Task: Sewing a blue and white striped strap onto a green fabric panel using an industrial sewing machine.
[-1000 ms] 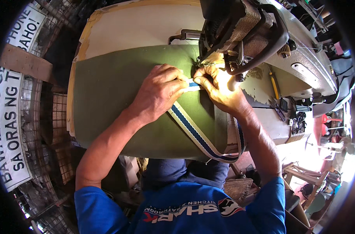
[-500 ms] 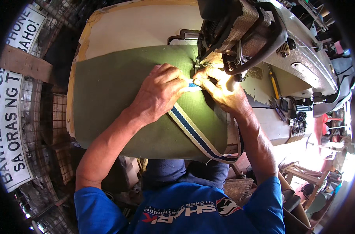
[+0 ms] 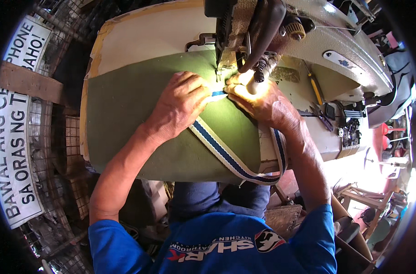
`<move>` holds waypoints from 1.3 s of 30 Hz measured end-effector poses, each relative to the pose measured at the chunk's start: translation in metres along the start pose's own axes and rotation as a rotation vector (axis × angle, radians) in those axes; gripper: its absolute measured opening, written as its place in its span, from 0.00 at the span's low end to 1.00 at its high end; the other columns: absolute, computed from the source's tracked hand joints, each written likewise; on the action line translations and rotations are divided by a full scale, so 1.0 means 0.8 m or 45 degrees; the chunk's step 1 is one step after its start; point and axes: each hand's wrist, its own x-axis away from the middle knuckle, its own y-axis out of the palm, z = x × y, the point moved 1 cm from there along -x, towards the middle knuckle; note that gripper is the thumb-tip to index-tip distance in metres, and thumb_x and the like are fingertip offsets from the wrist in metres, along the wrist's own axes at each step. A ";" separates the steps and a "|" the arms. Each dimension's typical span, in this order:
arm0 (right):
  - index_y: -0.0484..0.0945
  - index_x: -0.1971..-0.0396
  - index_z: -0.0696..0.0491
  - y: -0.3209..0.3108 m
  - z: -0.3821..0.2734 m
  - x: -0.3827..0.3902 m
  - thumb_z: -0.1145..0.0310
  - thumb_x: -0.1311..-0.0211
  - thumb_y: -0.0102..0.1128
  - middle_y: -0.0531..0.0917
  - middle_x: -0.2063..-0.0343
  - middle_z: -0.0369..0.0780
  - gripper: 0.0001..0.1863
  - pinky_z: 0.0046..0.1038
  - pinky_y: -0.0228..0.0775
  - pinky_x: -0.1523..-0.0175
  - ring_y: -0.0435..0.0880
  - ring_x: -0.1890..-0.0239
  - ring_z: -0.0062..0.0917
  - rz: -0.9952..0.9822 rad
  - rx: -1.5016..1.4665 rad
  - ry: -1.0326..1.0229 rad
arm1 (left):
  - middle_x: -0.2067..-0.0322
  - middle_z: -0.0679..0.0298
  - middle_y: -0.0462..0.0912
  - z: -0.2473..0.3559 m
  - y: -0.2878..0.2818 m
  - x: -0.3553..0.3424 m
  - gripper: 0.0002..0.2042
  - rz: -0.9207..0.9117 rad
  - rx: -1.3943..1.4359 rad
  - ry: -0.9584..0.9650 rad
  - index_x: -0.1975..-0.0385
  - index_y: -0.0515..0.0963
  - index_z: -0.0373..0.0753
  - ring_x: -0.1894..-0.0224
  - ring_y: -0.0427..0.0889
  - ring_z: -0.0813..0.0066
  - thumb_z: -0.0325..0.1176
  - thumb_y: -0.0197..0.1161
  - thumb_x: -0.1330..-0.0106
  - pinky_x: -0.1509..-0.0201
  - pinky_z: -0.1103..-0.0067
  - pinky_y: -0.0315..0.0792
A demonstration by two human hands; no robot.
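Under the needle end of a sewing machine [image 3: 354,34], a strip of webbing strap [image 3: 226,153], off-white with a dark blue stripe, is stretched between my two hands. My left hand [image 3: 182,98] is closed on one part of it, fingers pinched, on the green cloth-like surface. Closed on the other part, my right hand [image 3: 258,98] lies beside the needle area, brightly lit by the lamp. The strap hangs down in a loop over the table's front edge and rises again by my right forearm. The tips of my right fingers are partly washed out by the light.
A green sheet [image 3: 125,123] covers much of the table. To the right lie a yellow-handled screwdriver [image 3: 315,86], dark pliers [image 3: 324,119] and small black metal parts [image 3: 349,134]. A wire-mesh wall with white signs [image 3: 13,150] stands on the left.
The view has shifted, so the machine head appears further left. My right hand has turned slightly and sits closer to the needle area. Both hands keep their hold on the strap.
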 end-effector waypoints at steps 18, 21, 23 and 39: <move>0.84 0.65 0.60 0.014 -0.009 -0.022 0.70 0.36 0.64 0.89 0.64 0.42 0.09 0.23 0.79 0.57 0.88 0.65 0.23 0.291 -0.667 0.425 | 0.64 0.60 0.81 0.002 0.004 0.003 0.07 -0.026 0.039 -0.067 0.65 0.82 0.35 0.57 0.80 0.62 0.21 0.66 0.44 0.47 0.69 0.73; 0.79 0.74 0.52 0.008 -0.007 -0.018 0.67 0.40 0.62 0.76 0.82 0.39 0.06 0.29 0.68 0.74 0.73 0.82 0.26 0.487 -0.594 0.162 | 0.64 0.61 0.81 0.001 0.007 0.005 0.06 -0.008 0.052 -0.047 0.66 0.81 0.34 0.58 0.80 0.63 0.22 0.66 0.44 0.49 0.70 0.73; 0.79 0.75 0.52 0.009 -0.007 -0.016 0.67 0.40 0.62 0.76 0.82 0.39 0.06 0.29 0.68 0.74 0.73 0.82 0.26 0.501 -0.536 0.189 | 0.65 0.62 0.80 0.000 0.008 0.006 0.06 0.015 0.060 -0.014 0.67 0.81 0.34 0.60 0.79 0.63 0.23 0.67 0.43 0.50 0.70 0.72; 0.83 0.61 0.52 -0.029 -0.008 0.001 0.65 0.43 0.67 0.82 0.68 0.44 0.11 0.36 0.74 0.54 0.82 0.64 0.37 0.210 -0.114 0.066 | 0.61 0.62 0.80 0.004 0.002 0.005 0.08 -0.038 0.025 -0.060 0.65 0.82 0.35 0.57 0.79 0.63 0.23 0.66 0.45 0.47 0.68 0.72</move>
